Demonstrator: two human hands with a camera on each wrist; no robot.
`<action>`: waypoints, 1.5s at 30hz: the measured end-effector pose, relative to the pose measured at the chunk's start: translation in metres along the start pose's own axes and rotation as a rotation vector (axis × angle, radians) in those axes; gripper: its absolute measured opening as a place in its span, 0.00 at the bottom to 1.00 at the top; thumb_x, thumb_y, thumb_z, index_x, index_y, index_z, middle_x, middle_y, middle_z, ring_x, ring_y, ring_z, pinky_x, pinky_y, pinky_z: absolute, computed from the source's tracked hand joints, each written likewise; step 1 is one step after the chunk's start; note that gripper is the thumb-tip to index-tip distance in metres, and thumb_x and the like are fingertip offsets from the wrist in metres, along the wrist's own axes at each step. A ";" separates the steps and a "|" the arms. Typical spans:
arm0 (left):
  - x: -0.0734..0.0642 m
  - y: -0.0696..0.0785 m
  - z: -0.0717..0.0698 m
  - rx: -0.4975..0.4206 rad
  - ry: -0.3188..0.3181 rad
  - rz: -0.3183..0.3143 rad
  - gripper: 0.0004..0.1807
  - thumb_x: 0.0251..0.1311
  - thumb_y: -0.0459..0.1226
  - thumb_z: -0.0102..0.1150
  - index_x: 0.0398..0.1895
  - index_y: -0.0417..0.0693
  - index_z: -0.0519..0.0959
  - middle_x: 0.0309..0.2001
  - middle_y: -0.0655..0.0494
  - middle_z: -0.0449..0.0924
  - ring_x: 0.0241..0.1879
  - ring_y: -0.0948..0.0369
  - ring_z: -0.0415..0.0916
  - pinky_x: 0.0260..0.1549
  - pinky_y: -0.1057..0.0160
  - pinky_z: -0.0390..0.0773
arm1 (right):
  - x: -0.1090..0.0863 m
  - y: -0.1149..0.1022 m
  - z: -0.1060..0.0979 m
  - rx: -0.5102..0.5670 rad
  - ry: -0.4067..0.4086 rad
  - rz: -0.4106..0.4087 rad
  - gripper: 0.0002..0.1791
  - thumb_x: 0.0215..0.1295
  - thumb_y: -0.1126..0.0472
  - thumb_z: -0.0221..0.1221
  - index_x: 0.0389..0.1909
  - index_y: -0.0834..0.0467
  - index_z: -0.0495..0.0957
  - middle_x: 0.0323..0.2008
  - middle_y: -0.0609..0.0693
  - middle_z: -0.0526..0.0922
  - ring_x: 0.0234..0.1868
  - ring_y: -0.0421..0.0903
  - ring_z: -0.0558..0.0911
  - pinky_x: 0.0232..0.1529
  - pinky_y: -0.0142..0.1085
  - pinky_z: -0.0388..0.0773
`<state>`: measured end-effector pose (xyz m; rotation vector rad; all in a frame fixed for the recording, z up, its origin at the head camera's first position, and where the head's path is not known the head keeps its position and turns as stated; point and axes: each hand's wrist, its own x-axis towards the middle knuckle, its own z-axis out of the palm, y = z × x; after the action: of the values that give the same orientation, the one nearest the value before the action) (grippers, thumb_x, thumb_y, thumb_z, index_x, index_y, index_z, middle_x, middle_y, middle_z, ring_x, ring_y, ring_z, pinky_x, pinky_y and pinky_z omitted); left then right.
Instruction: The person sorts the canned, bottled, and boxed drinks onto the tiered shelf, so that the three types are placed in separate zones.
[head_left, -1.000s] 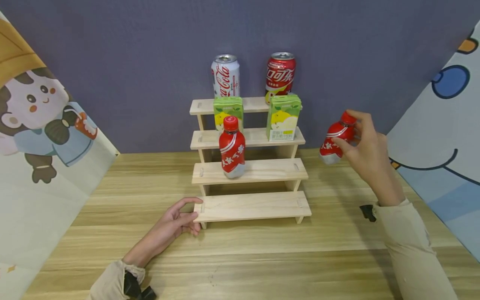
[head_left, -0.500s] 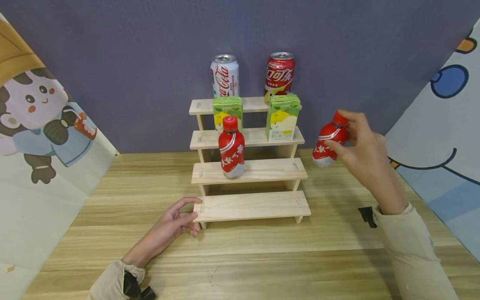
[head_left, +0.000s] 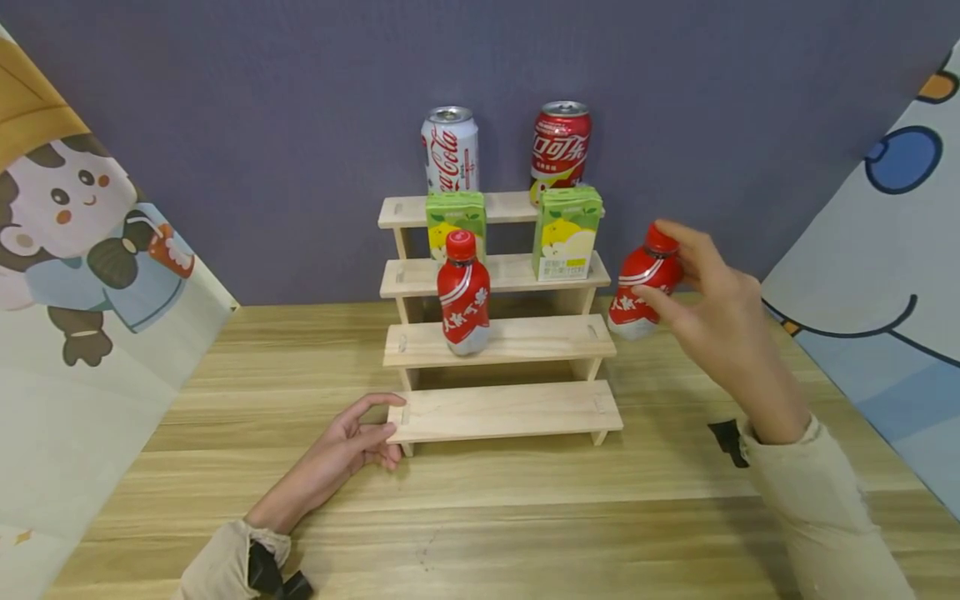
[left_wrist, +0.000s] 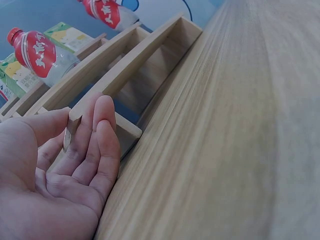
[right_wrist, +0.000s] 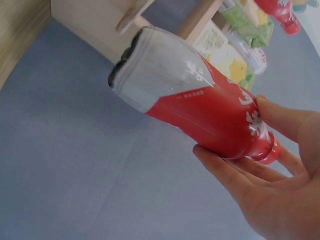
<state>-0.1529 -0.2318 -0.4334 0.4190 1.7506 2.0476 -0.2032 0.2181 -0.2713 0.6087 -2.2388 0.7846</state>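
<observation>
My right hand [head_left: 720,312] holds a small red bottle [head_left: 639,287] with a red cap in the air, just right of the wooden tiered stand [head_left: 517,410]. The bottle leans, cap toward the hand; its clear base [right_wrist: 155,65] shows in the right wrist view, with thumb and fingers round the red label. My left hand [head_left: 356,442] grips the left end of the stand's lowest step, thumb tip at the board's corner and fingers beneath it in the left wrist view. A matching red bottle [head_left: 465,300] stands upright on the second step from the bottom, toward its left.
Two green juice cartons stand on the third step, the left carton [head_left: 456,212] partly behind the bottle, the right carton [head_left: 567,235] in full view. On the top step are a white can [head_left: 451,150] and a red can [head_left: 561,150]. A dark wall [head_left: 315,167] rises behind.
My right hand has carried its bottle leftward, closer to the stand, and slightly down. The left hand and the items on the stand stay put.
</observation>
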 end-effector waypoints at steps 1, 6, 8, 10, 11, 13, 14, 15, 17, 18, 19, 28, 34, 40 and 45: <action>0.000 0.000 0.000 0.000 -0.002 0.000 0.25 0.75 0.34 0.48 0.72 0.43 0.59 0.32 0.47 0.85 0.34 0.57 0.83 0.39 0.58 0.85 | 0.000 -0.001 0.002 0.009 0.012 -0.014 0.46 0.49 0.72 0.74 0.71 0.52 0.66 0.56 0.60 0.82 0.51 0.57 0.84 0.51 0.14 0.71; 0.002 0.000 0.000 0.004 -0.014 0.005 0.25 0.76 0.33 0.47 0.72 0.43 0.59 0.32 0.48 0.85 0.35 0.57 0.83 0.40 0.57 0.85 | -0.002 -0.006 0.011 0.055 0.052 -0.058 0.46 0.48 0.73 0.74 0.70 0.53 0.68 0.56 0.59 0.82 0.52 0.56 0.84 0.52 0.15 0.71; 0.001 0.000 0.000 0.004 -0.018 0.005 0.25 0.76 0.33 0.47 0.72 0.43 0.59 0.32 0.48 0.85 0.35 0.57 0.83 0.40 0.57 0.85 | -0.003 -0.008 0.017 0.086 0.061 -0.066 0.46 0.48 0.73 0.74 0.70 0.54 0.68 0.57 0.59 0.82 0.53 0.56 0.83 0.53 0.17 0.72; 0.000 0.001 -0.001 0.003 -0.019 0.006 0.25 0.76 0.33 0.47 0.72 0.43 0.59 0.32 0.48 0.85 0.35 0.57 0.83 0.40 0.57 0.85 | -0.003 -0.010 0.023 0.123 0.076 -0.074 0.46 0.47 0.74 0.74 0.70 0.55 0.69 0.56 0.59 0.82 0.53 0.56 0.83 0.53 0.19 0.74; -0.001 0.001 -0.001 0.004 -0.019 0.007 0.25 0.76 0.33 0.47 0.72 0.43 0.59 0.32 0.48 0.85 0.35 0.57 0.83 0.40 0.58 0.85 | -0.003 -0.011 0.026 0.143 0.082 -0.078 0.46 0.47 0.74 0.74 0.69 0.55 0.69 0.56 0.59 0.82 0.53 0.56 0.83 0.53 0.20 0.75; -0.002 0.002 -0.003 0.005 -0.019 0.011 0.25 0.76 0.33 0.46 0.72 0.43 0.59 0.32 0.49 0.85 0.35 0.57 0.83 0.40 0.58 0.85 | -0.003 -0.013 0.032 0.175 0.102 -0.090 0.45 0.47 0.75 0.74 0.69 0.56 0.69 0.56 0.58 0.82 0.54 0.54 0.83 0.53 0.22 0.76; -0.003 0.003 -0.003 0.006 -0.018 0.014 0.24 0.76 0.33 0.46 0.72 0.43 0.59 0.32 0.49 0.85 0.35 0.57 0.83 0.40 0.57 0.85 | -0.003 -0.014 0.035 0.189 0.112 -0.099 0.45 0.47 0.75 0.74 0.69 0.57 0.70 0.56 0.57 0.82 0.54 0.53 0.83 0.53 0.23 0.77; -0.004 0.003 -0.004 0.008 -0.018 0.017 0.24 0.76 0.32 0.46 0.72 0.42 0.59 0.32 0.49 0.85 0.35 0.57 0.83 0.40 0.57 0.85 | -0.003 -0.015 0.037 0.195 0.119 -0.109 0.45 0.47 0.75 0.74 0.69 0.57 0.69 0.57 0.57 0.82 0.54 0.52 0.83 0.53 0.24 0.78; -0.005 0.003 -0.005 0.009 -0.016 0.019 0.24 0.76 0.32 0.46 0.72 0.42 0.59 0.32 0.48 0.85 0.35 0.57 0.83 0.40 0.57 0.85 | -0.003 -0.017 0.042 0.213 0.133 -0.131 0.44 0.48 0.75 0.73 0.69 0.58 0.69 0.58 0.55 0.81 0.55 0.50 0.83 0.54 0.27 0.78; -0.006 0.003 -0.005 0.008 -0.015 0.018 0.24 0.76 0.32 0.46 0.72 0.42 0.59 0.32 0.48 0.85 0.35 0.57 0.83 0.40 0.57 0.85 | -0.003 -0.017 0.044 0.218 0.137 -0.140 0.44 0.48 0.75 0.73 0.70 0.59 0.68 0.59 0.54 0.81 0.55 0.50 0.83 0.54 0.28 0.79; -0.007 0.003 -0.005 0.008 -0.013 0.016 0.24 0.76 0.32 0.46 0.72 0.42 0.59 0.32 0.48 0.85 0.35 0.57 0.83 0.40 0.57 0.85 | -0.003 -0.018 0.046 0.223 0.141 -0.147 0.44 0.48 0.75 0.73 0.70 0.59 0.68 0.59 0.54 0.81 0.55 0.49 0.83 0.55 0.28 0.79; -0.008 0.002 -0.004 0.003 -0.011 0.016 0.24 0.76 0.32 0.46 0.72 0.42 0.59 0.32 0.49 0.85 0.35 0.57 0.83 0.40 0.57 0.85 | -0.007 -0.018 0.061 0.136 0.129 -0.115 0.44 0.58 0.71 0.69 0.75 0.56 0.61 0.63 0.57 0.77 0.54 0.50 0.81 0.54 0.37 0.81; -0.008 -0.001 -0.003 -0.007 -0.023 0.021 0.24 0.76 0.31 0.45 0.72 0.42 0.59 0.32 0.49 0.86 0.35 0.57 0.83 0.39 0.57 0.85 | -0.012 -0.013 0.069 0.126 0.068 -0.115 0.47 0.60 0.70 0.67 0.78 0.56 0.54 0.69 0.56 0.70 0.59 0.51 0.77 0.54 0.46 0.80; -0.010 -0.001 -0.005 -0.003 -0.028 0.027 0.24 0.76 0.31 0.45 0.72 0.42 0.59 0.32 0.49 0.86 0.35 0.57 0.83 0.39 0.57 0.85 | -0.013 -0.012 0.071 0.143 0.069 -0.121 0.47 0.60 0.71 0.67 0.78 0.56 0.55 0.70 0.55 0.68 0.62 0.51 0.76 0.55 0.46 0.80; -0.014 -0.001 -0.005 0.000 -0.021 0.018 0.24 0.76 0.31 0.46 0.72 0.42 0.59 0.33 0.49 0.86 0.35 0.57 0.83 0.40 0.57 0.85 | -0.015 -0.015 0.070 0.140 0.047 -0.121 0.48 0.60 0.71 0.67 0.78 0.56 0.53 0.71 0.55 0.67 0.62 0.52 0.75 0.56 0.46 0.80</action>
<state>-0.1432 -0.2423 -0.4349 0.4563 1.7407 2.0475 -0.2157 0.1631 -0.3184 0.7767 -2.0957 0.8896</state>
